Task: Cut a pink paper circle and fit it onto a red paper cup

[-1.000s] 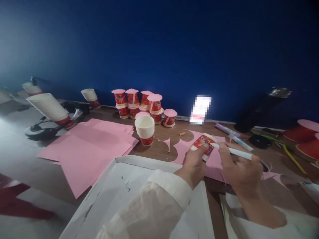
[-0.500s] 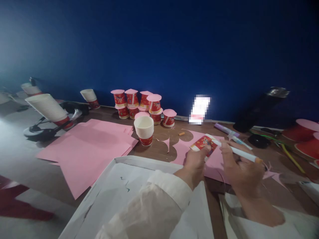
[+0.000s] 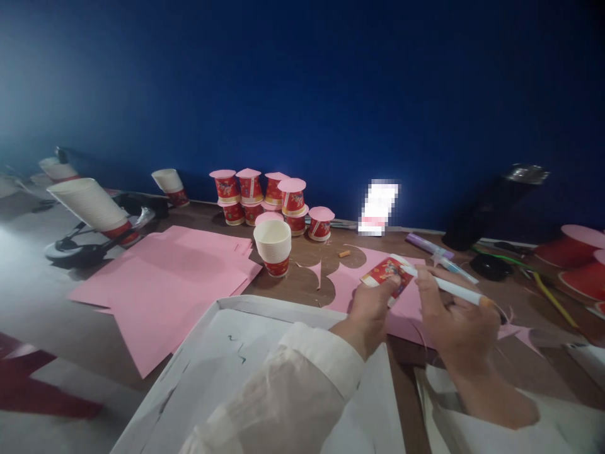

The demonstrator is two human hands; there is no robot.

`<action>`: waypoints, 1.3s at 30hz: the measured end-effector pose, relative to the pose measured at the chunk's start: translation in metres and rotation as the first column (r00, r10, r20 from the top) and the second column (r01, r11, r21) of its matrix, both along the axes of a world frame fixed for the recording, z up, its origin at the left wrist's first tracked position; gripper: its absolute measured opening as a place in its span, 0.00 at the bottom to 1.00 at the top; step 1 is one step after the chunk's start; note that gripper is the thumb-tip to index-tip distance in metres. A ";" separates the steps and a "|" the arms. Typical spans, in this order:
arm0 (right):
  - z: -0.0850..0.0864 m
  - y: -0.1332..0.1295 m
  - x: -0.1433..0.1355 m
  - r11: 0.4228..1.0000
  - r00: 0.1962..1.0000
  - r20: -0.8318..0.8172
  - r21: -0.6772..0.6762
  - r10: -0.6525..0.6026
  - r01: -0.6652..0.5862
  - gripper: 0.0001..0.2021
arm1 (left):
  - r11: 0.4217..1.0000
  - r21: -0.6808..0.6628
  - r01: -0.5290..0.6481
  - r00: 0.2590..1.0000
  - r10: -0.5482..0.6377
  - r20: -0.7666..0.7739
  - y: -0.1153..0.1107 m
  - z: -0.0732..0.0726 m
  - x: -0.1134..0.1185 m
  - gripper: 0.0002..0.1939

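Tilted on its side, a red printed paper cup (image 3: 378,271) is gripped by my left hand (image 3: 371,312), thumb on its wall. My right hand (image 3: 466,334) holds a white marker-like pen (image 3: 458,290) with an orange back end. Its pale tip meets or nearly meets the cup near the rim; contact is hard to make out. Beneath both hands lies pink paper (image 3: 343,287) with round cut-outs. A nested stack of white-and-red cups (image 3: 273,246) stands left of my hands. Behind it, red cups with pink paper discs (image 3: 293,197) stand upside down in two tiers.
Pink sheets (image 3: 174,271) lie at the left, beside a white tray or box lid (image 3: 255,309) under my left forearm. A purple pen (image 3: 428,244), a black bottle (image 3: 491,208) and a blurred bright screen (image 3: 378,208) sit toward the blue wall. More cups (image 3: 92,205) lean far left.
My right hand and the pen have shifted very slightly, with the pen's back end a little further left. My left hand and the cup stay in place.
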State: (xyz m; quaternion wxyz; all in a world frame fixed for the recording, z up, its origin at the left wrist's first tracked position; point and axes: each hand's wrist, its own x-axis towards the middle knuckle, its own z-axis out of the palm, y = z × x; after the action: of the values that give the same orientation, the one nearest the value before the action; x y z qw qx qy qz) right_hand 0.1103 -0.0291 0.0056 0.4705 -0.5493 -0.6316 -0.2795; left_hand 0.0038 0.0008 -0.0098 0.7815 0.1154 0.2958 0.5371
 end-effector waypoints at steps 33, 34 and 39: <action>-0.005 0.002 0.003 0.998 0.996 -0.068 -0.050 -0.050 0.046 0.09 | 0.999 -0.026 0.031 0.984 -0.026 0.175 0.006 0.005 -0.003 0.10; -0.005 0.001 0.002 0.997 0.996 -0.059 -0.043 -0.061 0.059 0.09 | 0.999 -0.030 0.032 0.984 -0.026 0.176 0.006 0.006 -0.003 0.10; -0.006 0.001 0.002 0.994 0.994 -0.030 -0.027 -0.109 0.109 0.12 | 0.998 -0.038 0.040 0.979 -0.031 0.201 0.006 0.008 -0.003 0.07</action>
State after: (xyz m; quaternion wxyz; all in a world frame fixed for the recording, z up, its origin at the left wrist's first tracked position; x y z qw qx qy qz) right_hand 0.1118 -0.0277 -0.0001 0.4574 -0.5931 -0.5966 -0.2882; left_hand 0.0005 0.0068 -0.0015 0.8190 0.0497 0.2246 0.5257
